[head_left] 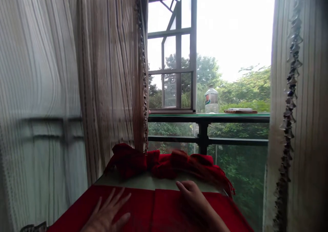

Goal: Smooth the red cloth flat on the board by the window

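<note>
A red cloth [153,208] lies flat over a pale green surface [143,181] in front of an open window. Its far end is bunched in a heap [164,163] with a fringe hanging off the right side. My left hand [106,213] rests flat on the cloth at the lower left, fingers spread. My right hand [192,196] lies on the cloth to the right of centre, with its fingers curled down at the cloth's folded edge; I cannot make out whether they pinch it.
Striped curtains hang at the left [77,81] and right [299,105] with beaded trim. An open window frame [176,54] stands ahead. A plastic water bottle [211,100] and a flat brown object [241,111] sit on the railing ledge [179,116]. Trees lie beyond.
</note>
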`<state>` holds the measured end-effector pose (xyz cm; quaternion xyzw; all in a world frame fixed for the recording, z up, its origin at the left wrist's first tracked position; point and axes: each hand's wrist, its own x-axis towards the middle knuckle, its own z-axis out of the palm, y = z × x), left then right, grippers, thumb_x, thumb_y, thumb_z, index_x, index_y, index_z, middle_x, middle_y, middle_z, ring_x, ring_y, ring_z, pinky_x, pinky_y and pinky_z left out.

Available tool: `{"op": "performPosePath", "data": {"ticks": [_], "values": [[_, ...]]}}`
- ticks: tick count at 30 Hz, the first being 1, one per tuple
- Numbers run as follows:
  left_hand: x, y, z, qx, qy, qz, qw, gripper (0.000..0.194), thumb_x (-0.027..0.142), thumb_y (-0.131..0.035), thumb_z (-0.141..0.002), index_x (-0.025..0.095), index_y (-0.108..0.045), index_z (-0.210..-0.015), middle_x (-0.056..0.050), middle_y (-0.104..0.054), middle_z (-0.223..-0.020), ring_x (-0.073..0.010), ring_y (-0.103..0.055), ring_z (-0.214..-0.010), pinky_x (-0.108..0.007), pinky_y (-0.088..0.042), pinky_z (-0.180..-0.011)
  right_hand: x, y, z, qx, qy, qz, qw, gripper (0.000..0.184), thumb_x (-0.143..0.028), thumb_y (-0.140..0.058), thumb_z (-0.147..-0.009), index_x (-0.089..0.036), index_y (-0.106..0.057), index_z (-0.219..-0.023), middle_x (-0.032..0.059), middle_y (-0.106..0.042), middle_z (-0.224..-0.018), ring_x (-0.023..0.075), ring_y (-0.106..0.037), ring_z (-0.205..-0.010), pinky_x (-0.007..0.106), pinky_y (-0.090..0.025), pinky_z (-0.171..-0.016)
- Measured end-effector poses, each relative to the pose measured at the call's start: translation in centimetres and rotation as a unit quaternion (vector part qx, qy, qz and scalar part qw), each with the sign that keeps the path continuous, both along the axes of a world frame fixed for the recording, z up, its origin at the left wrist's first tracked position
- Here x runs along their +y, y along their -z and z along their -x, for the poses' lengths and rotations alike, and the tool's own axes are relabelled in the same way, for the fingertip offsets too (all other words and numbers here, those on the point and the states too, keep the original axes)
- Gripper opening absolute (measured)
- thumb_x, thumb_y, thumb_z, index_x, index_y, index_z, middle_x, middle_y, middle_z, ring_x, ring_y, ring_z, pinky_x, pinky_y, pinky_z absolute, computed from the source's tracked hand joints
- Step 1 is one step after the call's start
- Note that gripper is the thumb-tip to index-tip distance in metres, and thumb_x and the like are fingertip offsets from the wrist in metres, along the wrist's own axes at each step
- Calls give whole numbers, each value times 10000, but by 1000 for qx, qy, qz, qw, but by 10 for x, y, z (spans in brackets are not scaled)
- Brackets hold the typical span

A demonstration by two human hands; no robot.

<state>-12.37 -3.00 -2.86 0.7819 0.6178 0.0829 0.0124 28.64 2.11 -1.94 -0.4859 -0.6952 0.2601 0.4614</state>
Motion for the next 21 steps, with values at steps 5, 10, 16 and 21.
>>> {"op": "performPosePath", "data": {"ticks": [5, 10, 16, 21], "values": [[4, 2, 1, 29, -25, 20, 999, 672, 742, -483, -1091, 515, -355, -1711, 52, -285, -1829, -408, -201, -1719, -789, -64, -1348, -3, -1, -3, -8, 4, 4, 1000, 626, -822, -475, -911, -296, -318, -610, -66, -271, -656, 152, -280, -651, 355, -250, -619], [2, -6, 44, 12, -26, 18, 999, 660, 643, -500, -1108, 449, -381, -1728, 4, -307, -1828, -408, -241, -1712, -752, -79, -1354, -4, 0, -4, -4, 3, 8, 1000, 618, -808, -485, -915, -295, -323, -610, -69, -273, -656, 152, -279, -652, 355, -251, -622], [5, -8, 86, -31, -16, -15, 999, 616, 603, -538, -1076, 496, -481, -1680, 70, -413, -1778, -418, -295, -1694, -672, -145, -1364, -5, -3, -3, 7, 4, 2, 1000, 639, -827, -506, -906, -295, -324, -603, -70, -274, -648, 153, -292, -647, 352, -255, -622], [16, -6, 117, -61, -34, -51, 996, 618, 556, -545, -1032, 429, -593, -1635, -1, -488, -1743, -407, -378, -1664, -640, -254, -1335, -6, -4, -2, 16, 1, -1, 1000, 672, -859, -508, -903, -293, -323, -591, -73, -266, -632, 143, -275, -631, 338, -248, -598]]}}
